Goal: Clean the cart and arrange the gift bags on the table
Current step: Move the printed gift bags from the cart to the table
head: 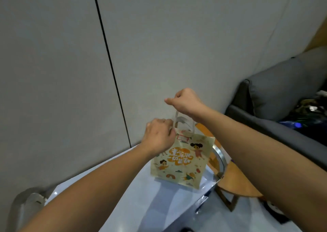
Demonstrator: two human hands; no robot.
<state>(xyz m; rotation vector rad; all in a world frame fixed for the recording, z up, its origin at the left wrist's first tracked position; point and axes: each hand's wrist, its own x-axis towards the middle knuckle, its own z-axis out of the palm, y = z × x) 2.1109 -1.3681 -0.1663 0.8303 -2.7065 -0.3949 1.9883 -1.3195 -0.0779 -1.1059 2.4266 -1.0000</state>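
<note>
On the shiny top of the cart (134, 192), hard against the grey wall (53, 72), stands the gift bag (180, 162), cream-coloured with cartoon children and orange lettering, upright near the cart's far right corner. Right hand (185, 101) is up high, fingers curled tight and pinching one pale handle (177, 115) loop so it pulls taut; left hand (159, 138) is lower, fingers bunched at the bag's top edge on the left side, seemingly gripping the other handle or the rim there, though I cannot tell which. Bag looks to be touching the cart top at its base, or only just above it. A wooden side table (235, 180) sits just beyond the corner, with a grey sofa (276, 93) behind. The risk, I'd say: with the handles pulled at uneven heights the bag could tilt, or snag the metal rail (220, 158) right behind it, and tip sideways off that corner.
</note>
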